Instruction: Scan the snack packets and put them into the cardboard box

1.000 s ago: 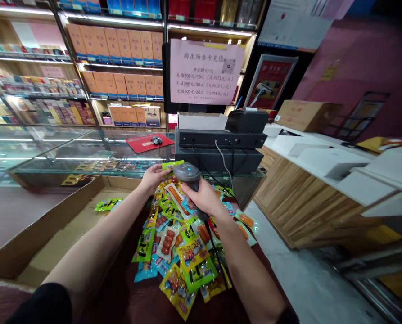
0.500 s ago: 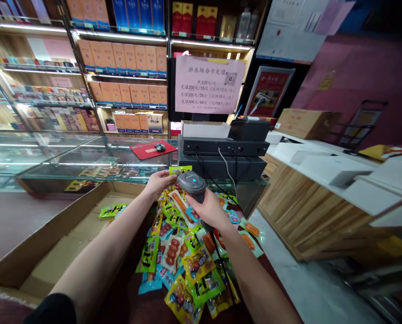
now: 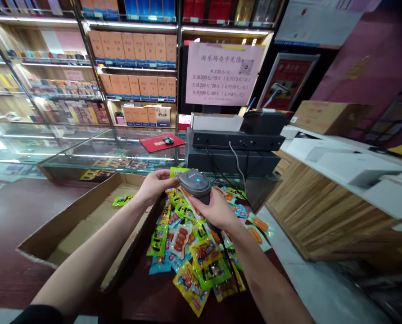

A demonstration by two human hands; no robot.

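Observation:
My right hand (image 3: 217, 209) is wrapped round the grip of a grey barcode scanner (image 3: 196, 182), which shows a small blue light on top. A black cable runs down from it. My left hand (image 3: 156, 185) pinches a green snack packet (image 3: 178, 172) just behind the scanner's head, which partly hides it. Below both hands spreads a pile of snack packets: yellow ones (image 3: 191, 288), green ones (image 3: 158, 240), blue ones, and clear ones with sausages (image 3: 179, 241). To the left, a shallow cardboard box (image 3: 75, 234) has a green packet (image 3: 122, 200) inside.
Beyond the pile stand a glass counter (image 3: 119, 157) with a red mouse pad (image 3: 153, 143) and mouse, and a dark cash drawer (image 3: 232, 162) with cables. Boxed goods fill lit shelves behind. On the right is a wooden cabinet (image 3: 315, 211) with a carton (image 3: 325, 118) on top.
My view has shifted, so the surroundings sit differently in the picture. Both hands still hold the scanner and the green packet, the scanner's head now covering more of the packet.

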